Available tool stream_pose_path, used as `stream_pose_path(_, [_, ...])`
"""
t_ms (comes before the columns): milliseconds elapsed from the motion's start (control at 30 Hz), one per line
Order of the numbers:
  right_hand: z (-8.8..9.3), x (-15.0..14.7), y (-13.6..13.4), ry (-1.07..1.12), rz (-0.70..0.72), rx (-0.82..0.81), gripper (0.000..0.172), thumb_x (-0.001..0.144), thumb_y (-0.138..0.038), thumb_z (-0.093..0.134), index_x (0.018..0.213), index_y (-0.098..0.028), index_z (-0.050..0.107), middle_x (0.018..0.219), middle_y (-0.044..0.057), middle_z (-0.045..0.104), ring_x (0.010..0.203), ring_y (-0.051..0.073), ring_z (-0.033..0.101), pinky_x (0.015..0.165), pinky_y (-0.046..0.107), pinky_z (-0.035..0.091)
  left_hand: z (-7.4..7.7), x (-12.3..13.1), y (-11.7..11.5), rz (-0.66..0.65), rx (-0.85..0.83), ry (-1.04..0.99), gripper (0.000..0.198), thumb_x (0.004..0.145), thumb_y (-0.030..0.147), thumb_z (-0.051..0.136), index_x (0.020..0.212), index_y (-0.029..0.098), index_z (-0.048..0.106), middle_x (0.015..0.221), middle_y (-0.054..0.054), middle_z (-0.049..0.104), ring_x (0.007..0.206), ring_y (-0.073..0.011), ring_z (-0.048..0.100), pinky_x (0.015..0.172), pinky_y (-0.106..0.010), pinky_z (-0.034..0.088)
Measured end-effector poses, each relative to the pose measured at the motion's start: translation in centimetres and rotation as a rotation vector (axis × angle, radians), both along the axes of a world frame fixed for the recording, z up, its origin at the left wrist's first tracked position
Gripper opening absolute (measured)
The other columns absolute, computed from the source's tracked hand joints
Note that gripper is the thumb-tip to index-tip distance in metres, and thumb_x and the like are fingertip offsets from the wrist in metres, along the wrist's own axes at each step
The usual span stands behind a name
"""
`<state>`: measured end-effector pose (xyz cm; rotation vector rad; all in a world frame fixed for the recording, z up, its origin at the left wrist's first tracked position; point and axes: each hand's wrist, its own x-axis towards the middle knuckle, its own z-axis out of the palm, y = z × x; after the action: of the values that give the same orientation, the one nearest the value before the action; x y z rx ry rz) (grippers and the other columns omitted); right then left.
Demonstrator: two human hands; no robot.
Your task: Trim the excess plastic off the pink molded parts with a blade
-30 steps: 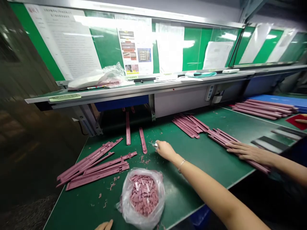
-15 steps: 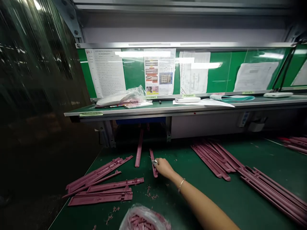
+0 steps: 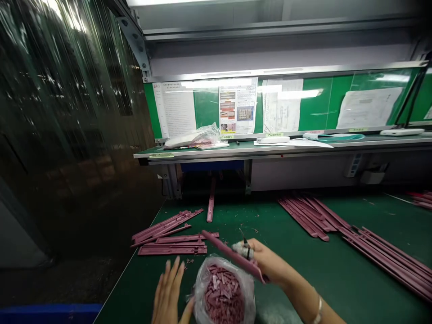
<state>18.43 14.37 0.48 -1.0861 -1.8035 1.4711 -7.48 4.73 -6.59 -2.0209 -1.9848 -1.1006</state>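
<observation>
My right hand [image 3: 270, 261] is closed on a long, narrow pink plastic strip [image 3: 224, 250], held tilted above the bench with its far end up and to the left. Grey-white wrapping [image 3: 241, 250] covers one or more of its fingers. A thin dark pointed tool [image 3: 243, 236] sticks up beside them; its kind is not clear. My left hand [image 3: 169, 294] is open, fingers stretched out, holding nothing. Its thumb is close to the clear plastic bag [image 3: 249, 285], and I cannot tell whether they touch. Small pink plastic scraps [image 3: 224, 297] fill the bag.
A small pile of pink strips [image 3: 172, 249] lies on the left of the green bench [image 3: 270, 216]. Larger piles [image 3: 303, 218] are on the right. One strip [image 3: 211, 202] extends from beneath the shelf [image 3: 216, 155]. Papers [image 3: 237, 105] hang behind.
My right hand has lifted the strip off the bench and brought it nearer, over the bag. My left hand has come into view. The camera view has shifted left and shows more of the bag.
</observation>
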Motion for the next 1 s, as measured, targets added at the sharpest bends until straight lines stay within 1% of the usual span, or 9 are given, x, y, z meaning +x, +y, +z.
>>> stream_pose_path(33, [-0.2,-0.8,-1.9,0.083,0.010,-0.043,0.049,0.080,-0.065,0.054,0.065,-0.019,0.050,0.052,-0.005,0.046,0.041,0.006,0.035,0.040,0.020,0.027,2.0,0.3,0.8,-0.105,-0.027,0.028,0.059,0.090,0.035,0.051,0.146,0.028,0.033,0.148,-0.010,0.042,0.139,-0.0336,0.030,0.105,-0.057,0.035])
stream_pose_path(100, [-0.9,-2.5,-5.1,0.352,-0.027,-0.197,0.047,0.068,-0.064,0.068,0.074,-0.020,0.052,0.054,-0.005,0.048,0.042,0.007,0.036,0.041,0.021,0.028,5.4,1.0,2.1,-0.337,-0.046,-0.007,0.053,0.086,0.030,0.055,0.138,0.025,0.045,0.138,-0.012,0.053,0.134,-0.0338,0.038,0.106,-0.057,0.031])
stream_pose_path(167, [-1.8,-3.7,-7.4,0.602,-0.139,-0.280,0.050,0.062,-0.064,0.072,0.078,-0.022,0.051,0.051,-0.006,0.043,0.041,0.008,0.032,0.041,0.021,0.026,7.2,2.1,2.6,-0.509,-0.118,-0.065,0.026,0.081,0.024,0.058,0.106,0.018,0.065,0.100,-0.012,0.069,0.103,-0.0304,0.060,0.090,-0.044,0.046])
stream_pose_path(267, [-1.9,-3.8,-9.5,0.751,-0.334,-0.124,0.048,0.067,-0.069,0.066,0.071,-0.024,0.049,0.048,-0.006,0.037,0.042,0.010,0.029,0.042,0.024,0.028,6.8,4.4,1.3,-0.695,-0.275,-0.173,0.011,0.078,0.027,0.063,0.083,0.017,0.064,0.067,-0.001,0.061,0.059,-0.0161,0.055,0.057,-0.025,0.044])
stream_pose_path(367, [-0.7,-2.5,-10.7,0.533,-0.371,0.202,0.041,0.074,-0.063,0.062,0.065,-0.024,0.052,0.053,-0.001,0.043,0.049,0.015,0.037,0.049,0.029,0.034,4.6,6.9,-1.0,-0.818,-0.489,-0.519,0.016,0.078,0.031,0.063,0.081,0.016,0.062,0.062,0.002,0.052,0.055,-0.0111,0.041,0.051,-0.021,0.035])
stream_pose_path(500, [0.1,-1.9,-11.5,0.112,-0.323,0.478,0.033,0.085,-0.038,0.060,0.060,-0.022,0.047,0.056,-0.001,0.046,0.055,0.014,0.040,0.055,0.028,0.033,1.7,9.2,-2.9,-0.688,-0.581,-0.762,0.021,0.082,0.029,0.054,0.066,0.015,0.053,0.060,0.003,0.042,0.057,-0.0110,0.034,0.052,-0.023,0.030])
stream_pose_path(667, [-2.4,-3.6,-12.2,-0.013,-0.471,0.542,0.032,0.092,-0.029,0.046,0.061,-0.021,0.043,0.058,-0.002,0.044,0.055,0.013,0.037,0.053,0.026,0.029,-0.1,8.9,-3.4,-0.481,-0.581,-0.824,0.007,0.080,0.021,0.054,0.077,0.015,0.057,0.066,0.000,0.051,0.062,-0.0138,0.040,0.060,-0.026,0.034])
stream_pose_path(867, [-3.1,-3.2,-9.9,0.109,-0.256,0.277,0.040,0.096,-0.044,0.035,0.069,-0.020,0.052,0.053,-0.003,0.042,0.048,0.012,0.037,0.050,0.024,0.033,0.7,6.1,-4.1,-0.515,-0.673,-0.942,0.036,0.084,0.049,0.055,0.066,0.019,0.048,0.048,0.007,0.038,0.037,-0.0074,0.030,0.040,-0.022,0.029])
stream_pose_path(1000, [-2.5,-1.8,-7.3,-0.541,-0.228,0.397,0.022,0.091,-0.033,0.045,0.102,-0.019,0.058,0.072,0.003,0.060,0.061,0.017,0.053,0.056,0.024,0.034,2.1,3.3,-2.7,-0.465,-0.551,-1.074,0.034,0.091,0.052,0.046,0.083,0.019,0.048,0.060,0.007,0.040,0.039,-0.0038,0.029,0.039,-0.017,0.026])
